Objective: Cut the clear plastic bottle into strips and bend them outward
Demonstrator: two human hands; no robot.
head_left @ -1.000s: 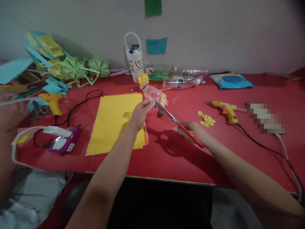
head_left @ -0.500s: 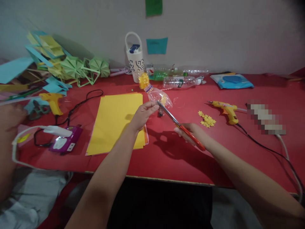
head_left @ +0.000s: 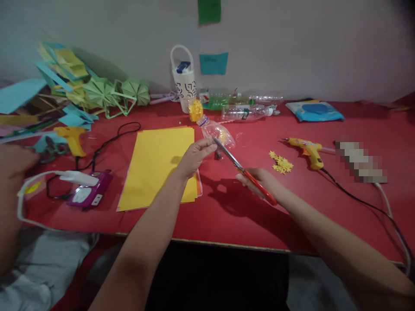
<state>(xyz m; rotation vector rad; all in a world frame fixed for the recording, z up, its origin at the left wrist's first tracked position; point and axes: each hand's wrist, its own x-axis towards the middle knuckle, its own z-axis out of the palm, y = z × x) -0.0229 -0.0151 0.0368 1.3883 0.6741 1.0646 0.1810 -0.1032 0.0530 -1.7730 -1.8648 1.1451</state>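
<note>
My right hand (head_left: 259, 183) is closed on the red handles of the scissors (head_left: 240, 166), whose blades point up and left. The blade tips reach the fingertips of my left hand (head_left: 197, 156), which are pinched together; anything between them is too small to make out. Just behind my hands lies a cut clear bottle piece (head_left: 218, 131) with a yellow beaded ball (head_left: 196, 110) at its neck. Left of my hands is a stack of yellow paper (head_left: 158, 166). To the right sits a little heap of yellow stars (head_left: 282, 164).
A yellow glue gun (head_left: 308, 151) with a cable lies right, another glue gun (head_left: 73, 139) left beside a purple power box (head_left: 90, 190). Plastic bottles (head_left: 243, 112), a white tumbler (head_left: 185, 88) and paper shapes (head_left: 103, 93) line the back. Another person's arm (head_left: 13, 185) rests far left.
The red scissor handles and my right hand have shifted very slightly left. My left hand keeps its pinch in nearly the same place.
</note>
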